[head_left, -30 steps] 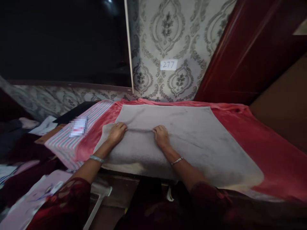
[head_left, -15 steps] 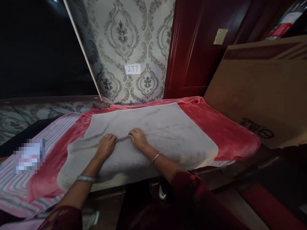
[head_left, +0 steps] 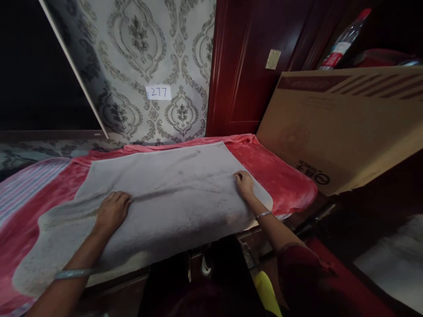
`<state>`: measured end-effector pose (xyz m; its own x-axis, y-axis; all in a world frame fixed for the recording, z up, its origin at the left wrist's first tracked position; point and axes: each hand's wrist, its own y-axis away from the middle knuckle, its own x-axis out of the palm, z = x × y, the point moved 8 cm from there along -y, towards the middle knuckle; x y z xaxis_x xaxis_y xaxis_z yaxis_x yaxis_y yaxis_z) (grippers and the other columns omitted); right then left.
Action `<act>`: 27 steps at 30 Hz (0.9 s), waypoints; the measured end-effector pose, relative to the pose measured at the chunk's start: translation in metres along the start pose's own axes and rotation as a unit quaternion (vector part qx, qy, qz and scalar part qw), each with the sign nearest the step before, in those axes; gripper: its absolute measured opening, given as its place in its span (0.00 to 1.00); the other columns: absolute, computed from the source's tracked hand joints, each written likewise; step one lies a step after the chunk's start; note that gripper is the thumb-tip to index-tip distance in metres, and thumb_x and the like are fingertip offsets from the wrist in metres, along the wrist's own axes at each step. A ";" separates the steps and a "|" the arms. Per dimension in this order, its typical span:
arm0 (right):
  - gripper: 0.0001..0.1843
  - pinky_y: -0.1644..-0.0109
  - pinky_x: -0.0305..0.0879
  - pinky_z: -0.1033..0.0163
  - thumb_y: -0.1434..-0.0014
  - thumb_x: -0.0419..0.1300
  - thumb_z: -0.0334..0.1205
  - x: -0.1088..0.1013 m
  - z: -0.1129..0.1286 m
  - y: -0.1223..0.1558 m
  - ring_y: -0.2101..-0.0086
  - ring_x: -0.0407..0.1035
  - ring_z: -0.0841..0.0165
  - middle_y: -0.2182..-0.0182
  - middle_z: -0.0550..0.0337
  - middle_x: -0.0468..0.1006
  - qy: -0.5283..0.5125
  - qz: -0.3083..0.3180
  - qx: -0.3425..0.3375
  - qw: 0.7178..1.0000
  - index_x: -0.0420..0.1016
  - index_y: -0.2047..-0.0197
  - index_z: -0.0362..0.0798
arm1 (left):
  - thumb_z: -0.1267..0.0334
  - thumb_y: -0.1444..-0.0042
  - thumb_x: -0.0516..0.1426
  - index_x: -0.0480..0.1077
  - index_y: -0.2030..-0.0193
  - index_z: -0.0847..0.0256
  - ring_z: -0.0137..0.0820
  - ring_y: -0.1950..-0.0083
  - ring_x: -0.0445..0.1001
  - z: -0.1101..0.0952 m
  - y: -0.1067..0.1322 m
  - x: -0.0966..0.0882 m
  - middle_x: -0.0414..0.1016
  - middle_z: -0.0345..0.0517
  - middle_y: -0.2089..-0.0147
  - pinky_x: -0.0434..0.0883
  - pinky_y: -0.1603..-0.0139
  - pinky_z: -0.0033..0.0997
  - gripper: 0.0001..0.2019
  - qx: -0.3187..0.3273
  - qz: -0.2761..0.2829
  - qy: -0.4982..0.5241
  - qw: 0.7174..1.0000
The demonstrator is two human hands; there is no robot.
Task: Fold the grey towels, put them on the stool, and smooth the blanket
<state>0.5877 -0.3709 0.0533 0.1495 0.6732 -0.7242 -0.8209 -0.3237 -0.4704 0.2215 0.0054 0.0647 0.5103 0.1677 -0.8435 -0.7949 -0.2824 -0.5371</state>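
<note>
A light grey plush cloth (head_left: 185, 207) lies spread over a red blanket (head_left: 280, 180), with a long crease running across its middle. On the left part of the cloth my left hand (head_left: 113, 212) is closed, its fingers curled over the crease and gripping the fabric. My right hand (head_left: 244, 184) is at the cloth's right side, near the edge where the red begins. Its fingers are bent together in a pinch. Whether any fabric is between those fingertips I cannot tell.
A large cardboard box (head_left: 337, 119) stands at the right, with a plastic bottle (head_left: 345, 42) behind its top edge. A dark screen (head_left: 39, 75) is at the left. Striped fabric (head_left: 36, 185) shows beneath the red blanket. Something yellow (head_left: 266, 293) is low beside my body.
My right hand has moved away from the left one, rightward across the cloth. My left hand stays on the crease. The view has shifted right, showing more of the box and the bottle.
</note>
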 end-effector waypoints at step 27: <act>0.13 0.51 0.59 0.57 0.31 0.49 0.32 0.046 0.030 -0.016 0.54 0.67 0.55 0.57 0.41 0.76 0.205 0.132 -0.196 0.950 0.76 0.57 0.41 | 0.55 0.34 0.46 0.74 0.62 0.60 0.48 0.56 0.74 0.001 0.003 0.004 0.77 0.58 0.60 0.71 0.52 0.48 0.18 -0.006 0.012 -0.035 0.999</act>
<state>0.5913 -0.3145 0.0428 0.2347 0.2439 -0.9410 -0.6033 -0.7225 -0.3377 0.2208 0.0059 0.0596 0.4667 0.2269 -0.8548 -0.8021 -0.2986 -0.5172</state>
